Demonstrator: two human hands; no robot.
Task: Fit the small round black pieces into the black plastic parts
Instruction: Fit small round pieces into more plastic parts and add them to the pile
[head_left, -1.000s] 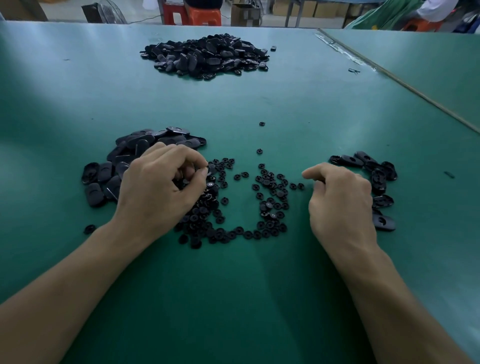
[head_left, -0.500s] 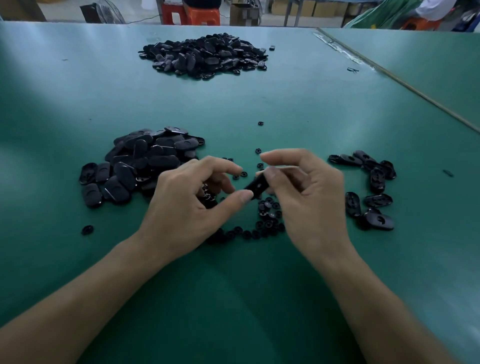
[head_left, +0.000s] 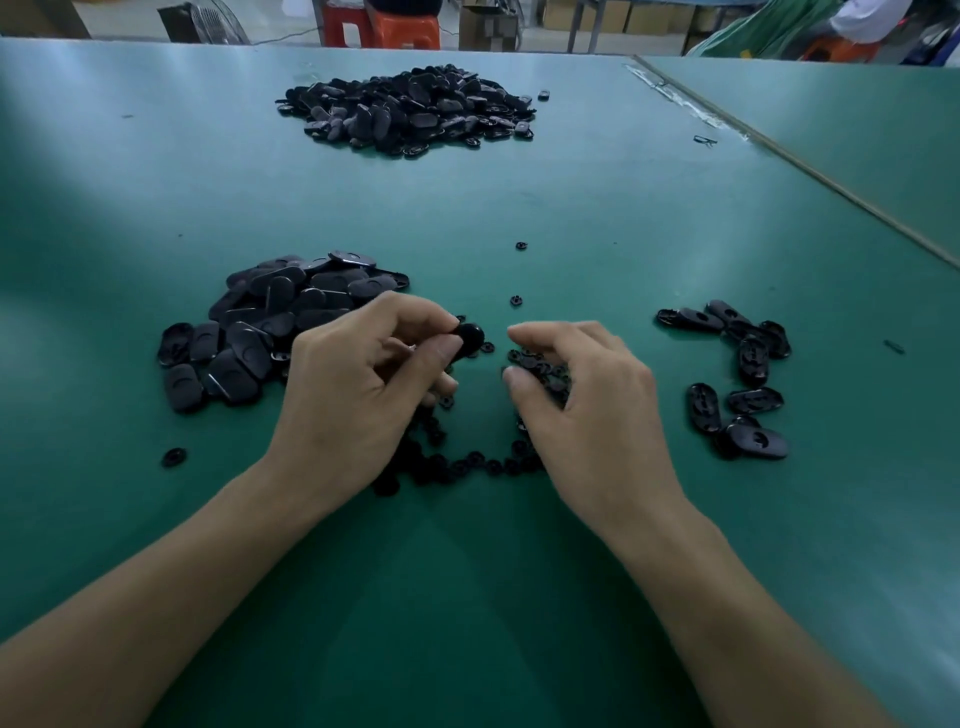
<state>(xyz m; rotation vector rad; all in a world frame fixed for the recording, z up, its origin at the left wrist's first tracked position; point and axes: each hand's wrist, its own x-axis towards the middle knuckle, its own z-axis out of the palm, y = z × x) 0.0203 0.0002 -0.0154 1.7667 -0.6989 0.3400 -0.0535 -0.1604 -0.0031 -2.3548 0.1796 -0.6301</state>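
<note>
My left hand (head_left: 363, 395) pinches one black oval plastic part (head_left: 470, 340) between thumb and forefinger, held just above the table. My right hand (head_left: 582, 410) hovers over the scatter of small round black pieces (head_left: 467, 465), fingers curled down among them; whether it holds one is hidden. A pile of oval black parts (head_left: 270, 322) lies left of my left hand. A smaller group of oval parts (head_left: 737, 379) lies to the right of my right hand.
A large heap of black parts (head_left: 410, 109) sits at the far middle of the green table (head_left: 571, 197). A seam with a second table (head_left: 831, 130) runs along the right. Stray round pieces (head_left: 521, 246) lie beyond my hands, one (head_left: 174, 457) at the left.
One second ago my left hand was at the left pile. Then both hands met on an oval part. Now my right hand has let go and dropped to the round pieces.
</note>
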